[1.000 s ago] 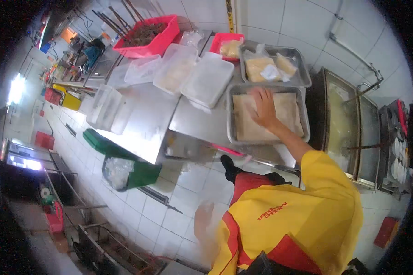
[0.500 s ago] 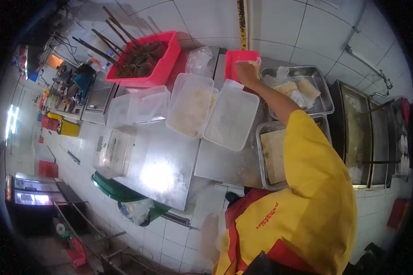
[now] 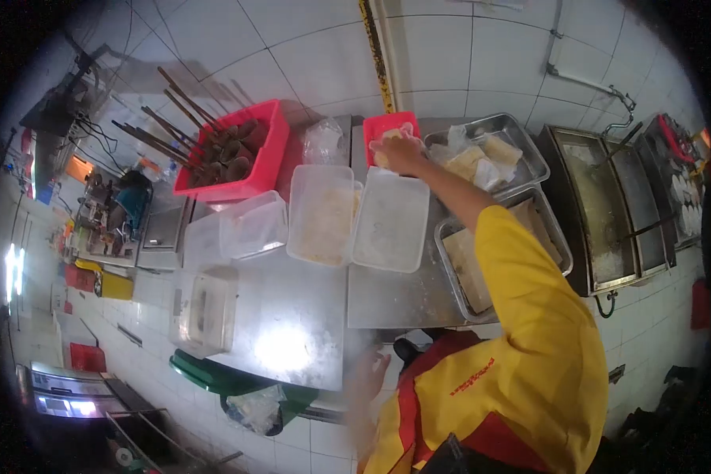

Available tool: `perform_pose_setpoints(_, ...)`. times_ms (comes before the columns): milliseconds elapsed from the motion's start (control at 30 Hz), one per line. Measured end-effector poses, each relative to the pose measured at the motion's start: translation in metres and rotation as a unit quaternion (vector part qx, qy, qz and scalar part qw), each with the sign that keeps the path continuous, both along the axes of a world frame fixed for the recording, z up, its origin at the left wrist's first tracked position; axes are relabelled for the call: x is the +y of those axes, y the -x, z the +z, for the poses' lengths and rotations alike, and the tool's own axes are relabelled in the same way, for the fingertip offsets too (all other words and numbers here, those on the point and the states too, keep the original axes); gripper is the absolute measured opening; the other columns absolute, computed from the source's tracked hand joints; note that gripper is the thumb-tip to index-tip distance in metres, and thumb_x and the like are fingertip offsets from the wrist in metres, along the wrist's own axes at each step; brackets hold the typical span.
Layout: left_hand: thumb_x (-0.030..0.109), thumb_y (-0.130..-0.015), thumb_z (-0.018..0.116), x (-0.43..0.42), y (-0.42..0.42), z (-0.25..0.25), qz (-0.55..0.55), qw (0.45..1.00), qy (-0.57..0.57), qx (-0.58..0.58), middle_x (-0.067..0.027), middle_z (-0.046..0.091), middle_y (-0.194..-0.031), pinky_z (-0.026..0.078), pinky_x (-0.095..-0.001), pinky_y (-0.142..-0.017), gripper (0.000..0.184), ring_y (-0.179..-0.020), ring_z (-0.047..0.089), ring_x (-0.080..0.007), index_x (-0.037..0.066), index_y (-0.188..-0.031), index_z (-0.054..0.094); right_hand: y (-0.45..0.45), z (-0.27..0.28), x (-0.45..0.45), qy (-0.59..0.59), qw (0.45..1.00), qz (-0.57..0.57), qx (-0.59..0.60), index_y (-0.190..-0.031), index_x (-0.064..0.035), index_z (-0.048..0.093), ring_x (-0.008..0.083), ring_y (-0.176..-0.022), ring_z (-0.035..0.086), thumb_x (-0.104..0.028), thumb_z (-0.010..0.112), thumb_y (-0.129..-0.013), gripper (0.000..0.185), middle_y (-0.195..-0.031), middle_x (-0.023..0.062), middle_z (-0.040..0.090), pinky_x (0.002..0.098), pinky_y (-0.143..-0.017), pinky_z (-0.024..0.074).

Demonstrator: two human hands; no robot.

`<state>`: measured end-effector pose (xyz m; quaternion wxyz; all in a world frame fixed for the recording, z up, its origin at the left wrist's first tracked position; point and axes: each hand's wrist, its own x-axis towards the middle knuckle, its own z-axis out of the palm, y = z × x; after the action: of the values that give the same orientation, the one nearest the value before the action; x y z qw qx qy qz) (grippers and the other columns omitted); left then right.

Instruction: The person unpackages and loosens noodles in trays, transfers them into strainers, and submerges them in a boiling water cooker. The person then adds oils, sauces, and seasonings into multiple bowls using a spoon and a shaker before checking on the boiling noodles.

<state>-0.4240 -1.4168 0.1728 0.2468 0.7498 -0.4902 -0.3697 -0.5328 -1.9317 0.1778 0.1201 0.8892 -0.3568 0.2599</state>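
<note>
My right hand (image 3: 403,155) reaches into the small red basket (image 3: 369,131) at the back of the metal table, its fingers closed on a clear bag of pale yellowish food (image 3: 382,158). Just below it, a white translucent tub (image 3: 391,225) stands on the table. Beside the basket on the right is a metal tray (image 3: 533,162) with several pale bagged pieces (image 3: 499,150). A second metal tray (image 3: 562,237), lined with a brown sheet (image 3: 464,261), lies partly under my yellow sleeve. Low in front of the table edge, my left hand (image 3: 365,383) is smeared by motion.
A large red basket (image 3: 272,142) of dark metal cups with long handles stands at back left. More translucent tubs (image 3: 321,213) sit on the table (image 3: 292,296). A green bin (image 3: 213,375) stands below its front edge. Liquid-filled metal basins (image 3: 592,197) are at right.
My right hand first lay spread on the brown sheet, then moved up to the small red basket and closed on the bag there. The view has shifted, with the table now lower in it.
</note>
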Motion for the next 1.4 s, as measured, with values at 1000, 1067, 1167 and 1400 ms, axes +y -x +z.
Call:
perform_pose_setpoints(1000, 0.024, -0.093, 0.053, -0.181, 0.099, 0.029, 0.01, 0.795, 0.047, 0.604, -0.0101, 0.057, -0.116, 0.044, -0.0361, -0.095, 0.042, -0.106, 0.055, -0.0207, 0.006, -0.13, 0.047, 0.204, 0.047, 0.334, -0.617, 0.314, 0.125, -0.71, -0.118, -0.0029, 0.057, 0.016, -0.089, 0.065, -0.018, 0.056, -0.091, 0.031, -0.104, 0.0093, 0.065, 0.0307, -0.076, 0.0546)
perform_pose_setpoints(1067, 0.025, -0.093, 0.052, -0.185, 0.117, -0.024, -0.234, 0.876, 0.113, 0.406, -0.011, 0.056, -0.12, 0.045, -0.0375, -0.094, 0.043, -0.107, 0.056, -0.0203, 0.007, -0.131, 0.045, 0.206, 0.025, 0.375, -0.472, 0.54, 0.021, -0.697, -0.118, -0.0015, 0.055, 0.0189, -0.088, 0.066, -0.019, 0.056, -0.091, 0.033, -0.104, 0.0109, 0.065, 0.0323, -0.074, 0.0557)
perform_pose_setpoints(1167, 0.025, -0.089, 0.057, -0.181, 0.141, 0.009, -0.163, 0.858, -0.087, 0.479, -0.012, 0.058, -0.117, 0.05, -0.0351, -0.087, 0.045, -0.103, 0.06, -0.0235, 0.004, -0.127, 0.048, 0.226, -0.011, 0.397, -0.543, 0.299, 0.066, -0.782, -0.118, -0.0024, 0.055, 0.0206, -0.092, 0.066, -0.022, 0.056, -0.091, 0.033, -0.107, 0.0115, 0.064, 0.0335, -0.078, 0.055)
perform_pose_setpoints(1400, 0.027, -0.086, 0.062, -0.197, 0.161, 0.041, -0.125, 0.797, -0.225, 0.546, -0.0086, 0.063, -0.103, 0.053, -0.0313, -0.076, 0.037, -0.087, 0.065, -0.0197, 0.003, -0.113, 0.056, 0.235, 0.049, 0.396, -0.564, 0.259, 0.008, -0.784, -0.116, -0.002, 0.053, 0.0175, -0.095, 0.064, -0.025, 0.05, -0.095, 0.031, -0.108, 0.0092, 0.063, 0.0314, -0.084, 0.0522)
